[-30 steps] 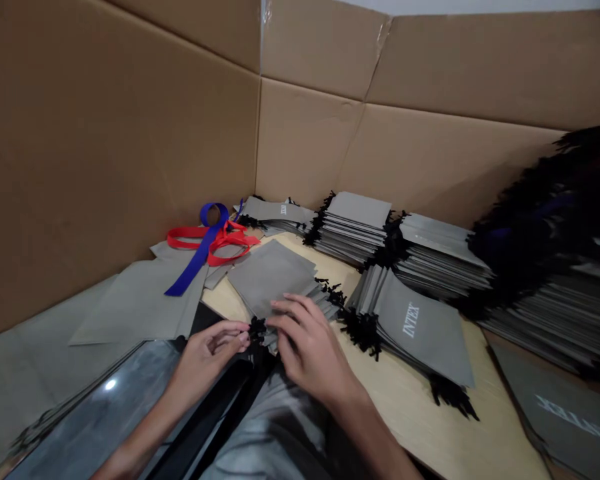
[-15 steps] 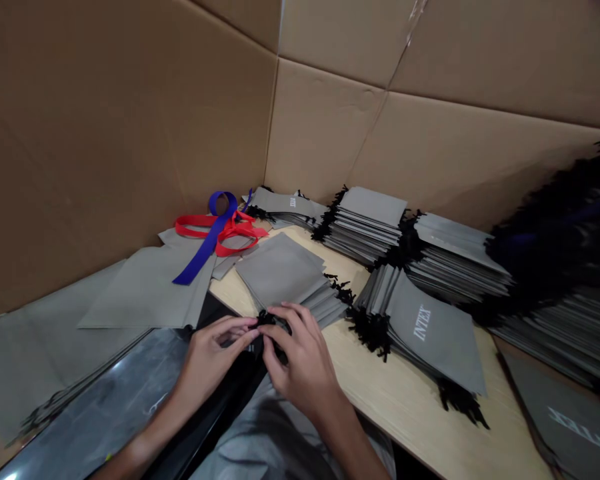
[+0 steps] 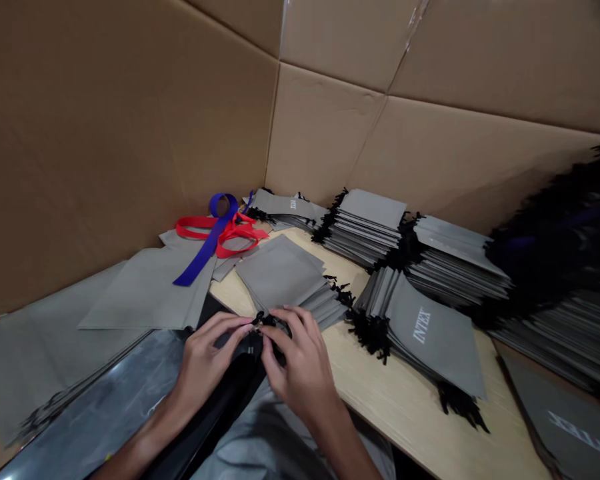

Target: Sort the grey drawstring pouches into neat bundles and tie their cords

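Note:
Between the fingertips of both hands is a black cord (image 3: pixel 258 320), looped at its top; its lower part is hidden by the fingers. My left hand (image 3: pixel 213 343) pinches it from the left, thumb against forefinger. From the other side my right hand (image 3: pixel 297 350) closes on it with thumb and forefinger, the other fingers curled above. Just beyond the hands lies a loose stack of grey fabric pouches (image 3: pixel 280 270), with black cord ends sticking out at its right edge. What the cord is attached to cannot be made out.
Grey pouches with black cords stand in several piles, one printed INTEX (image 3: pixel 430 333), on the pale wooden table (image 3: pixel 395 407). Flat grey fabric pieces (image 3: pixel 140 293) lie at left, with a blue ribbon (image 3: pixel 200 260) and a red ribbon (image 3: pixel 193 227). Cardboard walls (image 3: pixel 325 127) enclose the back.
The fingertips have shifted slightly on the black cord, and a small loop of it now shows above them. My left hand has drawn back a little to the left.

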### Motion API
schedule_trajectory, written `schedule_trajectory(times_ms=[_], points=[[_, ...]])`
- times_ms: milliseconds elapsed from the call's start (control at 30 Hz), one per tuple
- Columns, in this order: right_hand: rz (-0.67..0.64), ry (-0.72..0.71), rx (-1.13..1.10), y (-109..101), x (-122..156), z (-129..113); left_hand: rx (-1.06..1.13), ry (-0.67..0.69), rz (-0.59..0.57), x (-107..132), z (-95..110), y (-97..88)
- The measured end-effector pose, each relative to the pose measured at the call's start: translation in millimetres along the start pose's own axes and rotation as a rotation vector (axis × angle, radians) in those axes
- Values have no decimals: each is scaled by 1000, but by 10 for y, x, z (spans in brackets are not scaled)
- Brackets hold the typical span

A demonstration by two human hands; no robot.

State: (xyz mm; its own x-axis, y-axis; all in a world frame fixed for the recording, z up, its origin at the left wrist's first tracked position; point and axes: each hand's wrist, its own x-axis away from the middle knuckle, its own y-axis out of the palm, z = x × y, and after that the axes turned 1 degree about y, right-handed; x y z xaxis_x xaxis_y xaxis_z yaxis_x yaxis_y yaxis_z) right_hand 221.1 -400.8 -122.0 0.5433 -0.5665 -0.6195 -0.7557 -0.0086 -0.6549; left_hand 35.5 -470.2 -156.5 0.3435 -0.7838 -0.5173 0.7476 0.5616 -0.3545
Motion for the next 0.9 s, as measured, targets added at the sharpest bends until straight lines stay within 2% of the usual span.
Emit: schedule_trajectory(times_ms=[100,200,333,433,533,767,900], points=[[32,36,-4,30,-5,-28,-19,19,-15,7,21,-27],[62,73,13,66,-16,-64,19,-48,-17,15,41,-40],[56,93,66,88,-78,-92,116,-243,-17,-11,90,-32],[28,70,99,73,-151,-83,305,-471,-40,-48,137,-19],[2,59,101,50,-201,-52,477,-628,-52,-72,168,-5],[46,107,-15,56,-151,-20,684,-832,-24,-48,253,45],[116,132,-39,90,-109,-47,787,-888,1,-23,272,65]])
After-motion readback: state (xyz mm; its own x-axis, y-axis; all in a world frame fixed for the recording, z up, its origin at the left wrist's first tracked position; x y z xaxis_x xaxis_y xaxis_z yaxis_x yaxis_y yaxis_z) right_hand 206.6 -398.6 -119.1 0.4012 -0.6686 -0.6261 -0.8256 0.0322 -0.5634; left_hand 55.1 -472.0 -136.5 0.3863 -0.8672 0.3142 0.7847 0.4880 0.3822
